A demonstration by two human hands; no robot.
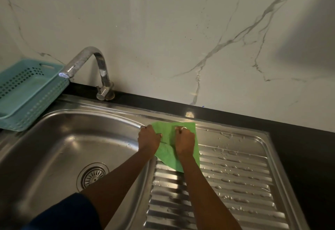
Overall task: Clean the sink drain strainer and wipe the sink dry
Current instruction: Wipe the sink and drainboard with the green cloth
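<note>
strainer [92,175]: your left arm [125,177] hides its right part;
basket [27,91]: the left edge of view cuts it off;
cloth [167,133]: partly under your left hand [149,139] and right hand [184,140];
sink [54,148]: near rim runs out of view below

Well left of the fingers [179,130] and farther back, a teal perforated basket [27,91] sits just under the spout of a curved chrome tap [87,61] on the black counter [308,148], backed by a grey-veined marble wall [181,30].

Dim overall. Glare streaks the stainless steel sink basin [54,139] and curved chrome tap [85,58]; soft shadow darkens the white veined wall [163,30] at right; edges bow.
</note>
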